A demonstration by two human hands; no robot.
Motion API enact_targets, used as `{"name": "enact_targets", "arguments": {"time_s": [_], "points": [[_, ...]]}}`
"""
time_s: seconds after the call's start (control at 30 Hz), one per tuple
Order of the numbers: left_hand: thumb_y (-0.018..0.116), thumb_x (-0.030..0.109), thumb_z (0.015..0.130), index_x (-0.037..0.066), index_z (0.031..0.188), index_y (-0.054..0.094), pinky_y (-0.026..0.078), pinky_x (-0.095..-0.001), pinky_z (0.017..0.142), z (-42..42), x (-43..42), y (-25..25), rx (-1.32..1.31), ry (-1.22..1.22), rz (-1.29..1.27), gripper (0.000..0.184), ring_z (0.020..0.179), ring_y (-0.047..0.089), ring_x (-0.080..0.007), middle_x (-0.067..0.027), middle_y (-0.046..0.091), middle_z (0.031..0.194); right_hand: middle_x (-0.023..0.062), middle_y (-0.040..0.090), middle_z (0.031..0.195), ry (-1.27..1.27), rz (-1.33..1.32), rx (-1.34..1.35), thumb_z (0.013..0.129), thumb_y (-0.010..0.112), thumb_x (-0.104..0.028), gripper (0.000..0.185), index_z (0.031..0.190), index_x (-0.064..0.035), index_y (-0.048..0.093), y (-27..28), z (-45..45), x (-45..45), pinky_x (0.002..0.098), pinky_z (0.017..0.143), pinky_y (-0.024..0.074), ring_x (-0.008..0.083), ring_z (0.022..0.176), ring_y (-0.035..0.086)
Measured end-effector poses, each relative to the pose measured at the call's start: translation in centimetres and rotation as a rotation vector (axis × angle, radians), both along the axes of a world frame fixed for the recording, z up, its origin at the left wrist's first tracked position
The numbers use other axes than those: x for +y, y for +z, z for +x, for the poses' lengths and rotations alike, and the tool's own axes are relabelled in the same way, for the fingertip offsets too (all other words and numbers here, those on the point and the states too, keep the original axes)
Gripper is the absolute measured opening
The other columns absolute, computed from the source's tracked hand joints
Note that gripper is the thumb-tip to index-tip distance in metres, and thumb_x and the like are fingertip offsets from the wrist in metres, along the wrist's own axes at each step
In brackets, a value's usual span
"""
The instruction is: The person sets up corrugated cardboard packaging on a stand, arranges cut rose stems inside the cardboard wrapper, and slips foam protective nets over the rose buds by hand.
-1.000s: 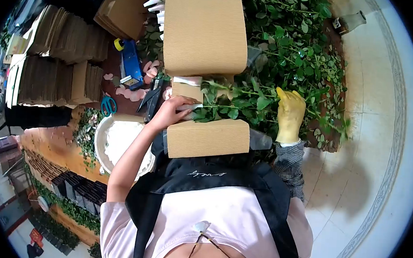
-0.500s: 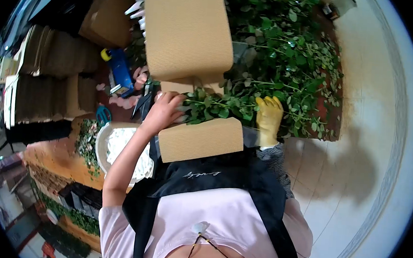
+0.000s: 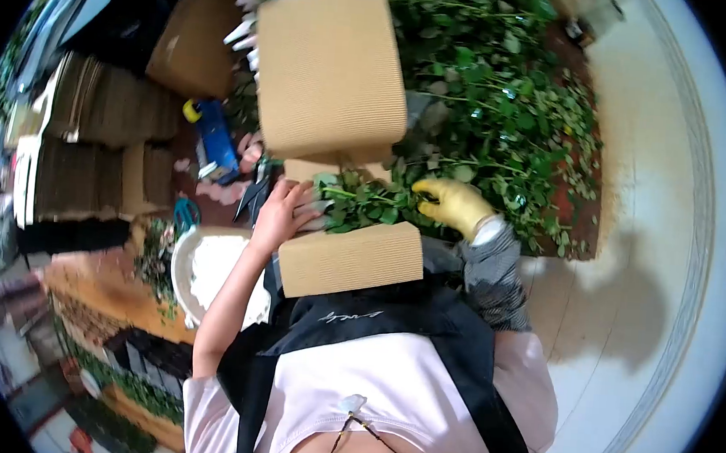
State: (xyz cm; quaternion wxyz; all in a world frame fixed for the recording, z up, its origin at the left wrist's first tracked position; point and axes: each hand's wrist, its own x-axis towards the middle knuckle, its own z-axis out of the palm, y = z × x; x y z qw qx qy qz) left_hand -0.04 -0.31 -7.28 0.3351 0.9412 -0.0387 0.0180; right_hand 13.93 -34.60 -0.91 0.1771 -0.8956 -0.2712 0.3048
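Note:
My bare left hand rests with fingers spread over the wrapped flower heads at the left end of a green leafy bunch. The bunch lies between two raised flaps of corrugated cardboard. My right hand, in a yellow glove, is at the right end of the bunch, its thumb and fingers curved apart beside the stems. Nothing shows between them. The nearer flap stands in front of my apron.
A large heap of leafy stems covers the table's right side. On the left are a blue tape dispenser, teal scissors, a white tub and cardboard stacks. A person in dark trousers is at far left.
My gloved right hand has moved left along the stems towards the cardboard and turned to point left. My left hand stays at the flower heads. The whole view has shifted a little.

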Motion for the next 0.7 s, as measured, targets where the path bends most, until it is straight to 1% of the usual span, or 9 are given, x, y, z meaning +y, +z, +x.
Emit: {"name": "enact_targets", "arguments": {"time_s": [0.07,0.2,0.27,0.33,0.37,0.43,0.5,0.6,0.7], "points": [[0.073,0.016,0.086,0.004,0.126,0.061,0.053,-0.0436,0.086,-1.3,0.5,-0.9,0.046,0.109,-0.179,0.043,0.102,0.063,-0.0406,-0.0181,0.06,0.114,0.0132,0.071,0.107,-0.053,0.069,-0.31,0.081,0.072,-0.02,0.033,0.113,-0.0097,0.071,-4.4,-2.1,0.8,0.0423,0.089,0.0524,0.0312,0.099,0.067],[0.065,0.007,0.095,-0.003,0.105,0.069,0.046,-0.0285,0.066,-4.5,1.6,-2.4,0.051,0.48,-0.415,0.015,0.072,0.058,-0.0152,-0.0119,0.064,0.084,0.0104,0.072,0.094,-0.013,0.276,-0.553,0.076,0.07,-0.012,0.027,0.103,-0.0077,0.072,-8.0,-2.7,-0.4,0.0414,0.085,0.0515,0.0296,0.085,0.067],[0.064,0.006,0.095,-0.003,0.105,0.069,0.049,-0.032,0.069,-6.4,3.4,-2.3,-0.026,0.618,-0.408,0.015,0.074,0.063,-0.0208,-0.0138,0.063,0.083,0.0109,0.072,0.093,-0.009,0.271,-0.536,0.075,0.071,-0.011,0.028,0.103,-0.008,0.072,-7.8,-2.8,-0.5,0.0406,0.086,0.0509,0.0304,0.085,0.067],[0.07,0.016,0.089,-0.003,0.096,0.07,0.053,-0.0431,0.076,-10.0,7.0,-1.9,0.182,0.465,0.099,0.02,0.08,0.065,-0.0389,-0.0221,0.064,0.085,0.0112,0.072,0.093,0.0,0.262,-0.553,0.075,0.071,-0.01,0.029,0.104,-0.008,0.072,-7.2,-2.8,-0.2,0.0404,0.086,0.0508,0.0305,0.085,0.067],[0.073,0.024,0.087,-0.001,0.1,0.069,0.052,-0.0466,0.081,-11.9,8.5,-1.7,0.547,0.379,0.293,0.029,0.088,0.065,-0.0387,-0.0234,0.065,0.092,0.0115,0.072,0.092,0.002,0.261,-0.572,0.074,0.072,-0.008,0.03,0.104,-0.008,0.072,-6.9,-2.7,-0.1,0.0403,0.087,0.0507,0.0306,0.085,0.067],[0.075,0.025,0.086,0.0,0.11,0.067,0.051,-0.0469,0.085,-13.2,6.9,2.4,0.684,0.459,0.592,0.036,0.097,0.063,-0.0382,-0.0244,0.064,0.103,0.0132,0.071,0.09,0.052,0.265,-0.552,0.073,0.071,-0.005,0.031,0.103,-0.007,0.071,-6.7,-2.2,0.0,0.0405,0.083,0.0513,0.0319,0.084,0.066],[0.074,0.025,0.087,0.0,0.118,0.064,0.051,-0.0461,0.088,-12.1,7.8,2.4,0.425,0.463,0.362,0.041,0.104,0.061,-0.0372,-0.0218,0.064,0.111,0.0178,0.071,0.093,0.007,0.249,-0.489,0.075,0.065,-0.002,0.03,0.104,-0.0027,0.07,-6.3,-2.3,0.3,0.045,0.083,0.0514,0.037,0.086,0.066],[0.071,0.015,0.09,0.0,0.121,0.063,0.053,-0.0384,0.085,-6.1,5.8,3.6,0.105,0.471,-0.295,0.035,0.1,0.067,-0.034,-0.0174,0.065,0.113,0.018,0.071,0.094,0.003,0.221,-0.461,0.075,0.064,-0.003,0.029,0.103,-0.0025,0.071,-6.8,-2.2,-0.2,0.0446,0.086,0.0508,0.0373,0.087,0.066],[0.075,0.018,0.087,0.0,0.125,0.06,0.051,-0.0392,0.092,0.4,2.9,2.2,-0.094,0.258,-0.379,0.044,0.11,0.062,-0.0347,-0.0172,0.065,0.118,0.0178,0.072,0.096,-0.005,0.214,-0.446,0.076,0.066,-0.002,0.03,0.106,-0.0027,0.071,-7.5,-2.3,-0.5,0.0448,0.091,0.0505,0.0366,0.09,0.067]]}}
